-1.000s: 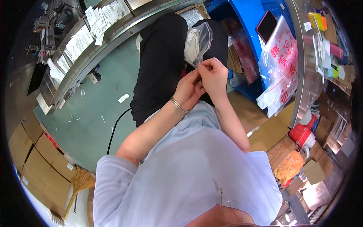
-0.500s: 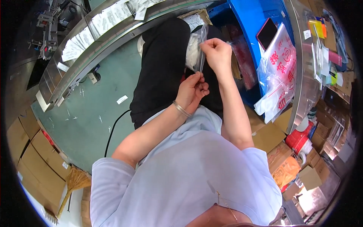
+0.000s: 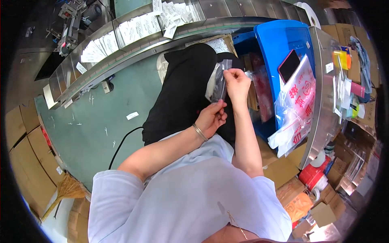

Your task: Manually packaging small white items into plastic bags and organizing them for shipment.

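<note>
A small see-through plastic zip bag (image 3: 220, 84) is stretched between my hands above my lap. My left hand (image 3: 212, 118) pinches its lower end between thumb and finger, the other fingers curled. At its upper right edge, my right hand (image 3: 238, 86) grips the bag with thumb and bent fingers. Whether anything lies inside the bag I cannot tell. Behind it, between my black-trousered legs, some pale material shows, partly hidden by the bag.
Folded white paper slips (image 3: 139, 30) fill sections of a metal trough curving across the far side. To my right stands a blue plastic bin (image 3: 262, 34), with a phone (image 3: 289, 67) and red-printed plastic bags (image 3: 298, 99) on it. A straw broom (image 3: 68, 188) leans by cartons at left.
The whole view has shifted, so my hands and the bins sit lower in the picture. The bag has turned from a narrow strip to show its broader face. Both hands keep their hold.
</note>
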The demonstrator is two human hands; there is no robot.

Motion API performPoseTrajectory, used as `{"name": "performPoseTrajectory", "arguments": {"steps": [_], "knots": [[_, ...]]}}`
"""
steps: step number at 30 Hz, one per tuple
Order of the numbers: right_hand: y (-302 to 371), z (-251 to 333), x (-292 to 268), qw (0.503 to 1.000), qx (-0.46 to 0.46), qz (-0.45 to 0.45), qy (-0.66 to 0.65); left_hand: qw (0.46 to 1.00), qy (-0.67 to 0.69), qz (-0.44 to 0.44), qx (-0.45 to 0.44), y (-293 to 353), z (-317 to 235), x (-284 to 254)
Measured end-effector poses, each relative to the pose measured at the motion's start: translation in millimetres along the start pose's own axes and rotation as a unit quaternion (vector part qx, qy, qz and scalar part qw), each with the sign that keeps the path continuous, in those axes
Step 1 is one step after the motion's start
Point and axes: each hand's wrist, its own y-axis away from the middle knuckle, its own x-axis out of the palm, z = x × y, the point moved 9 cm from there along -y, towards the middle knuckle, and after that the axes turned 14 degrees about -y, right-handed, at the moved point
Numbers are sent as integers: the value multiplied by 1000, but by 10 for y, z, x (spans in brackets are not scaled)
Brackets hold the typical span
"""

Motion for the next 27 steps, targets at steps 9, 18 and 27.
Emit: {"name": "performPoseTrajectory", "arguments": {"steps": [9,18,27], "knots": [[-267,176,61,991,-130,-33,24,999,-16,-32,-25,104,111,-127],[857,162,-453,966,-238,92,-52,991,87,83,-66,310,-18,629],[1088,84,-1057,921,-118,-130,-349,914,-180,288,-220,820,743,1561]]}}
